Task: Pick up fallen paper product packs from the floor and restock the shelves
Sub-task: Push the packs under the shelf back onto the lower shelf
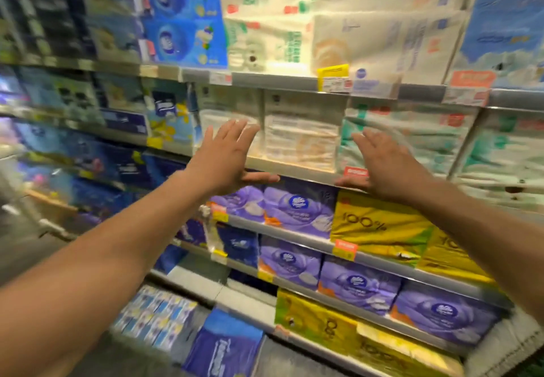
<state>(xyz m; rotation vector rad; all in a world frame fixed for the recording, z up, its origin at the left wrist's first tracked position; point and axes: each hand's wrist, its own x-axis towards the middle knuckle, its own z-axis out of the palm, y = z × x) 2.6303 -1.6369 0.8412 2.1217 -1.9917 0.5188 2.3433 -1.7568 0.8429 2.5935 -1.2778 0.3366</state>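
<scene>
Pack (300,141) at shelf (294,168) edge is being flanked by left grip (226,157) and right grip (385,167), both wide and empty, seemingly for squaring.

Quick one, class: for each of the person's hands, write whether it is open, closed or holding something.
Left hand: open, fingers spread, holding nothing.
Right hand: open, fingers spread, holding nothing.

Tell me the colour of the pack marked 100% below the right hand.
The 100% pack is yellow with green patches, clearest in the head view.
</scene>
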